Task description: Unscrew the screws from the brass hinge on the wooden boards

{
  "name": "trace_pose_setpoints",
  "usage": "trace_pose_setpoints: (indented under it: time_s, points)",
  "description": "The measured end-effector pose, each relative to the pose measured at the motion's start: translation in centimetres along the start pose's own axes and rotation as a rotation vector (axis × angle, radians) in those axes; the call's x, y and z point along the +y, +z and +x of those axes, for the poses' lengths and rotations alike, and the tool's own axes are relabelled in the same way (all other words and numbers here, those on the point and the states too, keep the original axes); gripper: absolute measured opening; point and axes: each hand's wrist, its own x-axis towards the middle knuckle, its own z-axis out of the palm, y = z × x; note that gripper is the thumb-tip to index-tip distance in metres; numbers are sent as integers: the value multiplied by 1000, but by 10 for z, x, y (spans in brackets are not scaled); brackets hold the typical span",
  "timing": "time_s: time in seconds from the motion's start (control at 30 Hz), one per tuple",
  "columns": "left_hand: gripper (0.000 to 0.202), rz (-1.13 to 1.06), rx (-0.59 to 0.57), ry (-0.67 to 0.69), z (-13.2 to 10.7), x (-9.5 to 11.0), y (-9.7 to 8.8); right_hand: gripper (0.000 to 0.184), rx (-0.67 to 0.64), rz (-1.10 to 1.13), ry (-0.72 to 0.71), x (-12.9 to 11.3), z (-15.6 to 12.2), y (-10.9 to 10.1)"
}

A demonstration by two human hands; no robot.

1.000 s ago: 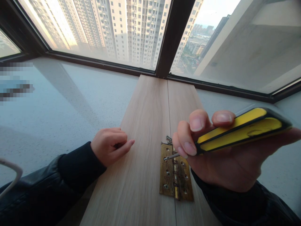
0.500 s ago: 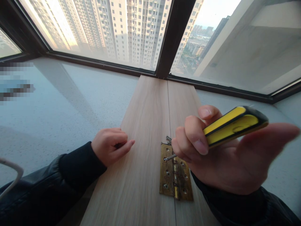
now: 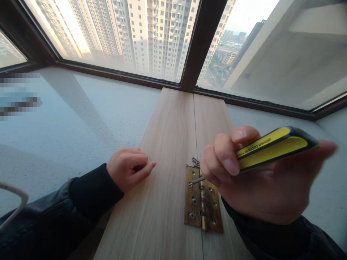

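A brass hinge (image 3: 202, 204) lies across the seam of two light wooden boards (image 3: 165, 151). My right hand (image 3: 255, 184) is wrapped round a yellow and black screwdriver (image 3: 271, 148), whose metal tip rests on the hinge's upper left leaf. A few loose screws (image 3: 195, 161) lie just beyond the hinge's top edge. My left hand (image 3: 128, 169) rests on the left edge of the left board, fingers loosely curled, with nothing visible in it.
The boards lie on a pale speckled sill (image 3: 81, 119) that runs up to a dark window frame (image 3: 195, 47). High-rise buildings show through the glass. A thin white curved object (image 3: 15, 202) sits at the far left edge.
My right hand's fingers have shifted round the screwdriver handle, which has turned and tilted slightly. The tip stays on the hinge. My left hand has not moved.
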Motion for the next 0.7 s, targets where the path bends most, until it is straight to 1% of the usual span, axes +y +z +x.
trace_pose_setpoints:
  time_s: [0.07,0.2,0.3,0.43,0.6,0.7]
  points:
    - [43,5,1,2,0,0,0,34,-17,41,-29,1,-2,1]
    - [43,14,-2,1,0,2,-1,26,12,-14,-132,8,-3,0]
    - [43,18,2,1,1,4,-2,26,17,-12,-165,9,-3,-1]
    - [40,21,-10,-19,3,7,-4,26,10,-8,-174,5,-3,-2]
    - [23,89,-87,-112,6,20,-11,27,28,-4,-185,1,-3,-2]
    - [13,82,-120,-93,11,36,-13,28,29,-9,-196,-5,-1,-4]
